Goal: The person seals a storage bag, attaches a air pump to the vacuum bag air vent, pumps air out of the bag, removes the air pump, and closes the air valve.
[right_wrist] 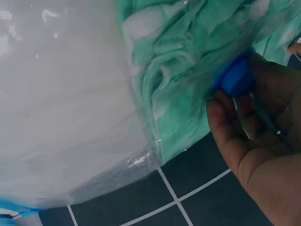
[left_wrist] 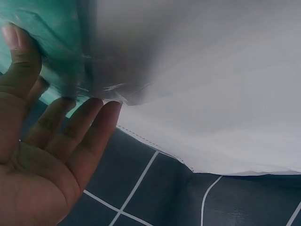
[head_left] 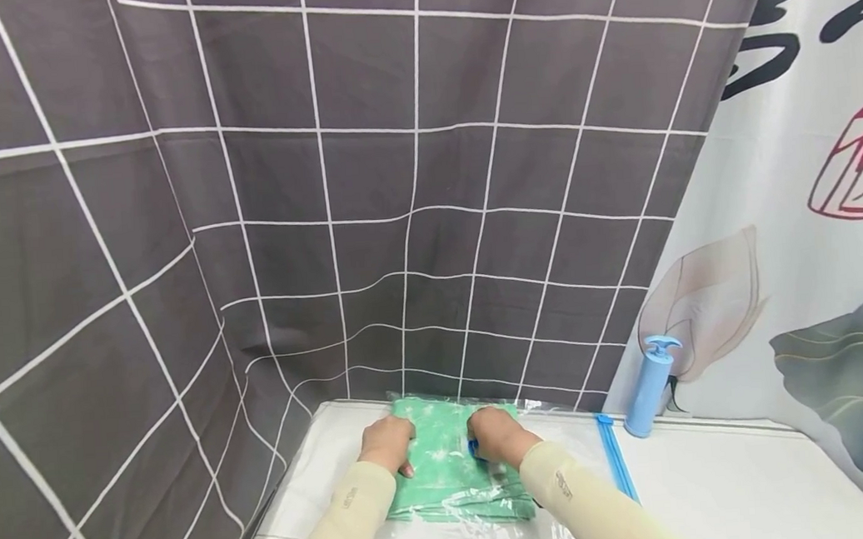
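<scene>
A clear plastic storage bag point(head_left: 563, 436) lies flat on the white surface, with folded green cloth with white patches point(head_left: 442, 486) inside it. My right hand point(head_left: 497, 434) is over the cloth and pinches a round blue valve cap point(right_wrist: 236, 77) between thumb and fingers; a clear plastic piece shows by those fingers. At the bag's left side is my left hand point(head_left: 388, 444). Its thumb point(left_wrist: 21, 44) lies over the green cloth, while the loosely bent fingers point(left_wrist: 96, 127) touch the plastic near its edge.
A blue zip strip point(head_left: 616, 461) runs along the bag's right end. Beside it a light blue hand pump point(head_left: 647, 396) stands upright near the back edge of the white tabletop point(head_left: 746, 473). Dark grid-patterned cloth point(head_left: 370, 249) hangs behind and to the left.
</scene>
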Demonstrator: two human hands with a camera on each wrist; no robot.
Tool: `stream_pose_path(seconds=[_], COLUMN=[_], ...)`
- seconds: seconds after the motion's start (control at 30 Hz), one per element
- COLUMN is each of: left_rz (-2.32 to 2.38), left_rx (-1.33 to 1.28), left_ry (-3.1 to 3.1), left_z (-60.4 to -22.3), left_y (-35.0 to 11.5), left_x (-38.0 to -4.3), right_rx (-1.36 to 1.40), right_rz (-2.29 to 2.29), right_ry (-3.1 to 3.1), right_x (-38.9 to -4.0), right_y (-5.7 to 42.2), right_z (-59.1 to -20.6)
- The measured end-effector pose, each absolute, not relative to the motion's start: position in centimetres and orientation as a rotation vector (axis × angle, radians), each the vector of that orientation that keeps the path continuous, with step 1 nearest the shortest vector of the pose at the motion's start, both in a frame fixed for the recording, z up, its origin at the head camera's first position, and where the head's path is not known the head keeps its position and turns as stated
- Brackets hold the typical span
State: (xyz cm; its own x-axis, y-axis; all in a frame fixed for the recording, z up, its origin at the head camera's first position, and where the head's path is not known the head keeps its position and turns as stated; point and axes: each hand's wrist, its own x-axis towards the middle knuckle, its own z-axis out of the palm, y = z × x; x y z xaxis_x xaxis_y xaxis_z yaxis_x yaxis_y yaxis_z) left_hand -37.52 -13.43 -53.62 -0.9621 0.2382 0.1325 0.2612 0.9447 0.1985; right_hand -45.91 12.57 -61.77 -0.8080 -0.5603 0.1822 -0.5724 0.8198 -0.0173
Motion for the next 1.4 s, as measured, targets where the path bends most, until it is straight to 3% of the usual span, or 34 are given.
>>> stream_pose_path(seconds=[0.23, 0.57, 0.67, 0.8, 0.93, 1.0, 1.07, 1.23, 1.4], left_rz=[-0.323, -0.363, -0.370, -0.360, -0.313, -0.334, -0.324, -0.308, -0.294], left_rx=[-0.454, -0.465, -0.474, -0.477, -0.508, -0.511, -0.510, -0.474, -0.458], left_ry=[-2.971, -2.928, -2.932, -2.929, -2.903, -2.909, -2.914, -2.932, -2.961], left_z=[-58.3, -59.9, -56.7, -56.1, -60.4, -60.4, -60.4, -59.5, -59.3], left_y=[-15.4, -16.4, -15.5, -14.6, -15.2, -15.2, -15.2, -15.0, -14.7], left_x=[-42.3, -43.1, -39.7, -38.5, -42.2, -42.4, -42.5, -41.9, -41.5], right_rx=[1.069, 0.667, 0.666, 0.822, 1.074, 1.199, 1.136, 0.680, 0.601], right_rz=[0.251, 0.391, 0.345, 0.308, 0.410, 0.471, 0.540, 0.370, 0.176], right_ry=[-2.807, -2.914, -2.913, -2.852, -2.790, -2.720, -2.765, -2.975, -3.011], right_x=[-43.3, -45.2, -45.8, -45.7, -44.1, -44.3, -43.5, -40.7, -41.1], right_y=[12.3, 12.5, 12.4, 12.9, 13.5, 14.3, 13.9, 12.1, 11.7], right_z=[-56.3, -60.0, -61.8, -62.5, -60.1, -59.8, -58.6, -55.2, -57.0])
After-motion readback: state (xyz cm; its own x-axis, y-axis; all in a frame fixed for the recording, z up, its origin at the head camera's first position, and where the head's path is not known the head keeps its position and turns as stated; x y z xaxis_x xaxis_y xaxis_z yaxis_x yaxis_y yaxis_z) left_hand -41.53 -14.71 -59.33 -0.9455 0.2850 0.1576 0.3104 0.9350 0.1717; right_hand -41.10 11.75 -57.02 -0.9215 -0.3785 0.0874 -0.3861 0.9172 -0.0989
